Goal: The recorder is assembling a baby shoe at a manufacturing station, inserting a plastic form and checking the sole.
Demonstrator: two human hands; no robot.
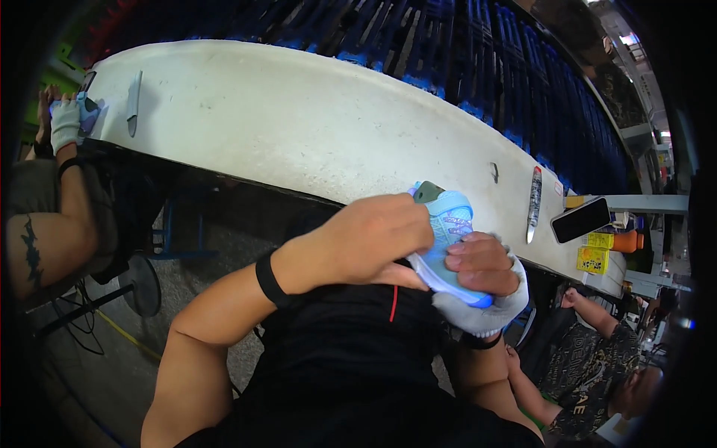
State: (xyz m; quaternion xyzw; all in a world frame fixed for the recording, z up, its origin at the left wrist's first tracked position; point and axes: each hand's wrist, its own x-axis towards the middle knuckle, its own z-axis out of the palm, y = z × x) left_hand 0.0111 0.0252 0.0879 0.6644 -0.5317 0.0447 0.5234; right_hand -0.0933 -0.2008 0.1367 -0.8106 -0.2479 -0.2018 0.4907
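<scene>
Left arm (198, 336) bare, bent sharply at the elbow, forearm slanting up and inward across the front of the body. Dark band (270, 280) at that wrist. Left hand (366, 235) ungloved, back uppermost, fingers bent and drawn together, thumb extended beneath them. Right forearm (489, 369) foreshortened from where I stand, rising steeply. Right hand (489, 280) in a pale glove (478, 317), bare fingers curled inward toward the left. Hands close together, right of the torso's midline.

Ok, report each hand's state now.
Left hand: curled against the light-blue mesh sports shoe; whether it grips cannot be told.
Right hand: closed, holding that shoe.
</scene>
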